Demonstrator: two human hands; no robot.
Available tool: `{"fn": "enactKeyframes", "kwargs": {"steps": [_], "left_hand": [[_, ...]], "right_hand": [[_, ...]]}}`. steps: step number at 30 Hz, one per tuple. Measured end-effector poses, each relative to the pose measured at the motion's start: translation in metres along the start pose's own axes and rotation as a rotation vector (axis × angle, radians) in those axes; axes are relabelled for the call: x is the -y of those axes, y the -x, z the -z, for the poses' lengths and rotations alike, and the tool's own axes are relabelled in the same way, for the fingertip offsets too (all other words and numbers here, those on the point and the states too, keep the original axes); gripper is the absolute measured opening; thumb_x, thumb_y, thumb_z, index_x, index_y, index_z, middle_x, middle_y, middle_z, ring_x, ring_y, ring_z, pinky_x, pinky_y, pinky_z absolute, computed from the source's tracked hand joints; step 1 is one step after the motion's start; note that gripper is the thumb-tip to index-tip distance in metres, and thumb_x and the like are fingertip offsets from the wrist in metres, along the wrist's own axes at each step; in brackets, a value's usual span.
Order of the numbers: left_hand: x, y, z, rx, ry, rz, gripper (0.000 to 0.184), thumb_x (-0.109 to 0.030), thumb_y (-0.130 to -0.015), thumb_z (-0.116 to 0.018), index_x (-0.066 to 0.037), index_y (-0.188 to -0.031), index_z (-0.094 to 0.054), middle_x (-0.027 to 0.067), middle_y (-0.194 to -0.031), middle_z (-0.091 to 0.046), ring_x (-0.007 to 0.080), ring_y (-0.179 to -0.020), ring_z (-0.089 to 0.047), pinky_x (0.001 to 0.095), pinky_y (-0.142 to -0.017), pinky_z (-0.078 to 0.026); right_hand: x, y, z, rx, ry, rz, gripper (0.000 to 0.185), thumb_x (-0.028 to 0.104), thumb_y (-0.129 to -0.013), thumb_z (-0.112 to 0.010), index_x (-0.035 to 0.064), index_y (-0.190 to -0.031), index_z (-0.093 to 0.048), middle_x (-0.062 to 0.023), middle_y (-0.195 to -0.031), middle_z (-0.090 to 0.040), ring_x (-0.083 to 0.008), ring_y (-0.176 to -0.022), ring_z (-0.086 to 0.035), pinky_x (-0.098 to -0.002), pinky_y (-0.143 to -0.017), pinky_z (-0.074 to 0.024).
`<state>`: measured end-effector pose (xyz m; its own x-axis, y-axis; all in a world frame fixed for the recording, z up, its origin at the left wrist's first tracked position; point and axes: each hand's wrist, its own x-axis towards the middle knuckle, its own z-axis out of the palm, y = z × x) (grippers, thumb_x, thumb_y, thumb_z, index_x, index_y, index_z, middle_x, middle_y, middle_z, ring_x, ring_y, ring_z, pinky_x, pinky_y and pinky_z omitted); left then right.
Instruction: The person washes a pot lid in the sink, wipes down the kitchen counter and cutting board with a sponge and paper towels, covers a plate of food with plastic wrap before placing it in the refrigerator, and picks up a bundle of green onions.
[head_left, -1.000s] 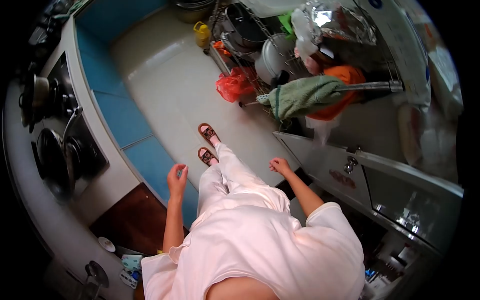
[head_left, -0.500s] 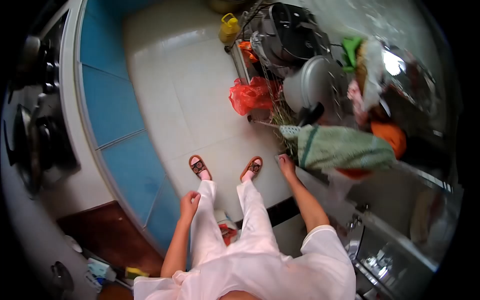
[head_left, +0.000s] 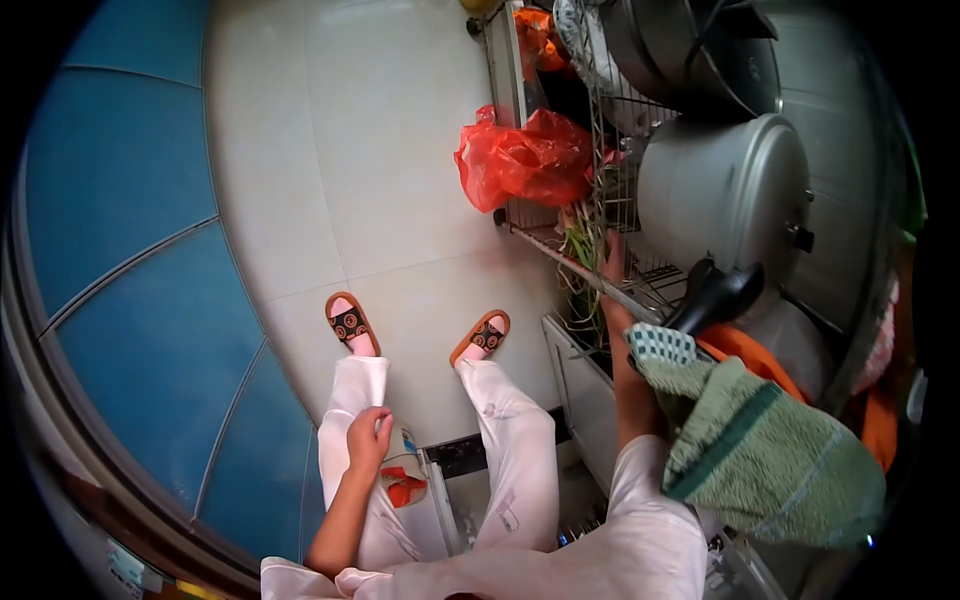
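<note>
My left hand (head_left: pixel 369 436) hangs over my left thigh with its fingers curled together; what it holds, if anything, is hidden. On the other side my right hand (head_left: pixel 613 262) reaches in at the wire rack (head_left: pixel 570 262), beside green stalks (head_left: pixel 580 236). Its fingers are mostly hidden by the rack's bars. A red plastic bag (head_left: pixel 525 158) hangs at the rack's left side, beyond that hand. The large silver pot (head_left: pixel 715 190) sits on the rack to the right. Nearer to me, a green towel (head_left: pixel 770 445) hangs beside a black handle (head_left: pixel 715 295).
Blue cabinets (head_left: pixel 130 180) line the left side. Pale floor tiles (head_left: pixel 390 200) lie between them and the rack. A dark pot (head_left: pixel 690 50) stands at the rack's far end. An orange cloth (head_left: pixel 765 360) lies by the towel. A container with red contents (head_left: pixel 405 486) is between my legs.
My right hand has moved forward and right, in at the rack. The view has shifted toward the rack, which appears larger and closer. My left hand stays low over my leg.
</note>
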<state>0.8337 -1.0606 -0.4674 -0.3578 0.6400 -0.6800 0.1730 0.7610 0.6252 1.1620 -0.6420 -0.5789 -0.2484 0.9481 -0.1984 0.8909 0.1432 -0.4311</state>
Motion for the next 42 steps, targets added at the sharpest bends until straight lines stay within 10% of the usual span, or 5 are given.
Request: {"fn": "enactKeyframes", "kwargs": {"steps": [15, 21, 30, 36, 42], "left_hand": [[-0.019, -0.02, -0.013, 0.039, -0.101, -0.003, 0.015, -0.014, -0.078, -0.065, -0.004, -0.089, -0.063, 0.0116, -0.085, -0.065, 0.0308, -0.081, -0.061, 0.0359, -0.07, -0.048], [-0.018, -0.02, -0.013, 0.045, -0.118, -0.012, 0.015, -0.014, -0.078, -0.065, -0.004, -0.089, -0.063, 0.0105, -0.086, -0.065, 0.0306, -0.081, -0.061, 0.0359, -0.07, -0.049], [-0.019, -0.016, -0.016, 0.072, -0.122, 0.001, 0.015, -0.014, -0.078, -0.066, -0.004, -0.089, -0.063, 0.0106, -0.086, -0.065, 0.0306, -0.079, -0.061, 0.0358, -0.068, -0.048], [-0.016, -0.017, -0.019, 0.075, -0.104, -0.043, 0.015, -0.014, -0.078, -0.065, -0.004, -0.09, -0.062, 0.0102, -0.084, -0.065, 0.0292, -0.069, -0.059, 0.0351, -0.061, -0.047], [-0.008, -0.009, -0.011, 0.107, -0.084, -0.023, 0.016, -0.015, -0.079, -0.065, -0.004, -0.091, -0.062, 0.0096, -0.084, -0.065, 0.0278, -0.063, -0.058, 0.0346, -0.056, -0.045]], "right_hand": [[-0.076, -0.094, -0.084, 0.422, 0.486, -0.067, 0.114, 0.058, -0.056, -0.078, 0.014, -0.145, -0.021, -0.0103, -0.146, -0.03, -0.0289, -0.124, -0.042, -0.0408, -0.097, -0.0392], [-0.137, -0.108, -0.108, 0.419, 0.458, -0.05, 0.079, 0.048, -0.064, -0.073, -0.0002, -0.122, -0.049, -0.0229, -0.109, -0.059, -0.033, -0.091, -0.061, -0.0386, -0.075, -0.05], [-0.075, -0.089, -0.059, 0.24, 0.265, -0.24, 0.031, 0.021, -0.067, -0.074, -0.0039, -0.08, -0.06, -0.0161, -0.067, -0.058, -0.0262, -0.057, -0.056, -0.0403, -0.054, -0.0444], [-0.109, -0.047, -0.014, 0.267, 0.432, -0.166, 0.03, 0.028, -0.073, -0.069, 0.0024, -0.086, -0.062, -0.0129, -0.074, -0.059, -0.0265, -0.067, -0.057, -0.0407, -0.063, -0.045], [-0.148, 0.039, 0.036, 0.138, -0.346, -0.342, 0.039, 0.034, -0.072, -0.069, 0.0028, -0.094, -0.062, -0.013, -0.085, -0.061, -0.0286, -0.075, -0.058, -0.0413, -0.071, -0.0446]]}}
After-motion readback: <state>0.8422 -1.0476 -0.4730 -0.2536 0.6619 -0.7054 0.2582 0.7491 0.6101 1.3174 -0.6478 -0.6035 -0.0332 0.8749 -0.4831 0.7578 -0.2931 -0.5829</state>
